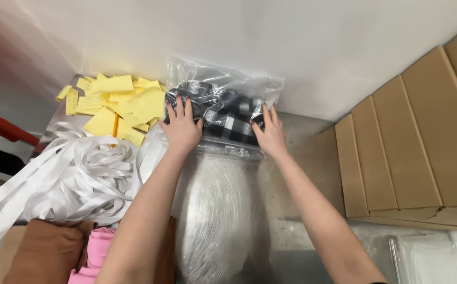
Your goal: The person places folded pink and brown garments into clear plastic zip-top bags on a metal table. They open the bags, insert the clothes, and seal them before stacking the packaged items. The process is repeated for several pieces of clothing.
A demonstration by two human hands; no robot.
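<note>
Clear crinkled plastic bag of black-and-white checked cloth (pixel 223 113) lies under both hands, left (pixel 182 128) and right (pixel 269 135), pressed flat, fingers spread.

Both forearms are bare, with no sleeves, watch or bracelets in view. The left hand (pixel 182 128) and right hand (pixel 269 134) wear dark polish on the fingernails.

Clear plastic bag (pixel 223 100) of black-and-white checked cloth, flat on the grey table; against the white wall
</note>
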